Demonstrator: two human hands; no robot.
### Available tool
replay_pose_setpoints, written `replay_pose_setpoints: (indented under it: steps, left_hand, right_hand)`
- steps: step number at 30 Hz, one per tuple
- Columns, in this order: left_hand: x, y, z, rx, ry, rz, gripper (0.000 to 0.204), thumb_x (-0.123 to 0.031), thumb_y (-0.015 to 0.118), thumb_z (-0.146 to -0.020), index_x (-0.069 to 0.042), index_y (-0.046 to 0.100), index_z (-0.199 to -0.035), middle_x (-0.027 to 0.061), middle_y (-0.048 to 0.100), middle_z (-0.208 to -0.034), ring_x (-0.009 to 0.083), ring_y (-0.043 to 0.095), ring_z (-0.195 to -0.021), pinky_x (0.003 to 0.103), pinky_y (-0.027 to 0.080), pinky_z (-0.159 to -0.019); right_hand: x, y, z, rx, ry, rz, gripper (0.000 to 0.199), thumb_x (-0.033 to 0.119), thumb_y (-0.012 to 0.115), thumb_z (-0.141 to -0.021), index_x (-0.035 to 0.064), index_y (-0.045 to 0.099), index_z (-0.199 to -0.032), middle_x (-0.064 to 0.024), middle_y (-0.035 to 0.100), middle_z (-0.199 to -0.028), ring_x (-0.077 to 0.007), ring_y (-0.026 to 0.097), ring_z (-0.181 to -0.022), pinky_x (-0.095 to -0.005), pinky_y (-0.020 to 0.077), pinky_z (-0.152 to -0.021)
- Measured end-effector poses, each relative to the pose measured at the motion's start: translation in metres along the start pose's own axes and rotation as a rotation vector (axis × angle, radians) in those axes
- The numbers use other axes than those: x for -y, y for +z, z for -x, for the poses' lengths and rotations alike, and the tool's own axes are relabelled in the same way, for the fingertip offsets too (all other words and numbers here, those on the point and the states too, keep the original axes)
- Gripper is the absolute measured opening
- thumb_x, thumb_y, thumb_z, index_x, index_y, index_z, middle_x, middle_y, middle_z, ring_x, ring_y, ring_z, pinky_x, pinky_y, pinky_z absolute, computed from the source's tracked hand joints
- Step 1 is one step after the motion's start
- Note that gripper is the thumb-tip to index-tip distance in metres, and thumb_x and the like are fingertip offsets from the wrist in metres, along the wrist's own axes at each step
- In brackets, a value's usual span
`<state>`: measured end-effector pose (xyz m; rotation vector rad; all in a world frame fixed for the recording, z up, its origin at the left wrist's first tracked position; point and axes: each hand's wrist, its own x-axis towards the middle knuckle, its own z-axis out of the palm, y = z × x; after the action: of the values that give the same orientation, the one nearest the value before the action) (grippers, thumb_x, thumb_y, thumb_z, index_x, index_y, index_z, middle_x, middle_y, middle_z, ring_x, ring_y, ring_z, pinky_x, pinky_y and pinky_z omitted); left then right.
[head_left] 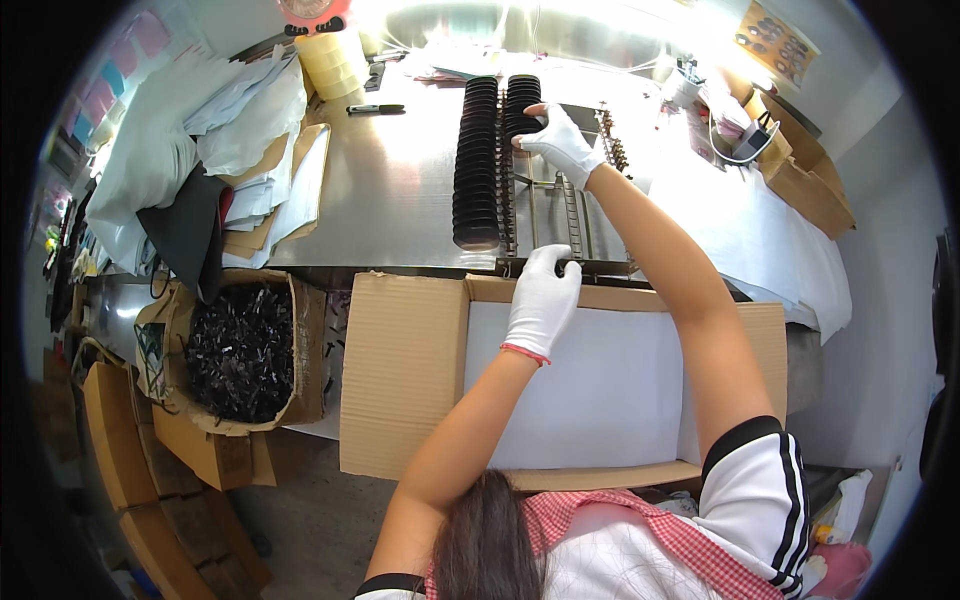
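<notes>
A metal rack point(545, 212) lies on the steel worktop. On it stand thin dark round discs, packed edge-up in a long row point(475, 165) at left and a shorter row point(522, 98) beside it. My right hand point(563, 147), in a white glove with bare fingertips, grips the near end of the shorter row, thumb and finger spanning the discs. At the rack's near edge my left hand point(545, 290), also white-gloved, is closed around a small dark thing I cannot make out.
An open cardboard box point(400, 375) with a white lining sits in front of me. Left of it stands a carton point(308, 350) of black scraps. Papers and bags point(240, 150) pile up at left, near a black marker point(376, 109). White sheets point(735, 235) lie at right.
</notes>
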<state>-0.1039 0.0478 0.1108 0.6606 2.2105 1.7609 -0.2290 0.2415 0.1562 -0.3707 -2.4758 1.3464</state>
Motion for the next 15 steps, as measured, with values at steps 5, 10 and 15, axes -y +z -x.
replay_pose_setpoints:
  steps: [5,10,15]
  left_hand:
    - [-0.002,-0.010,-0.008,0.072,-0.046,-0.060,0.022,-0.019,0.064,-0.088,-0.001,0.071,-0.099,0.0158,0.068,-0.102,0.0288,0.067,-0.093,0.035,0.052,-0.089]
    - [0.002,-0.017,-0.012,0.090,0.019,-0.015,0.022,-0.018,0.067,-0.085,-0.001,0.071,-0.098,0.0158,0.069,-0.098,0.0284,0.067,-0.089,0.035,0.053,-0.086]
    - [0.003,-0.016,-0.013,0.098,0.032,-0.023,0.021,-0.017,0.067,-0.085,0.000,0.070,-0.097,0.0142,0.069,-0.094,0.0254,0.067,-0.086,0.035,0.053,-0.080]
  right_hand:
    - [0.000,0.014,-0.006,0.197,-0.141,-0.044,0.055,0.005,0.073,-0.082,0.0036,0.059,-0.135,-0.0105,0.067,-0.118,-0.0161,0.063,-0.093,-0.0263,0.0507,-0.091]
    - [-0.013,0.044,0.015,-0.080,-0.337,0.277,0.050,0.009,0.065,-0.089,0.0147,0.058,-0.138,-0.0188,0.073,-0.102,-0.0285,0.071,-0.083,-0.0352,0.0550,-0.078]
    - [-0.019,0.056,0.013,-0.244,-0.820,0.727,0.054,-0.003,0.057,-0.084,0.0014,0.051,-0.137,-0.0193,0.055,-0.140,-0.0289,0.065,-0.114,-0.0363,0.0540,-0.097]
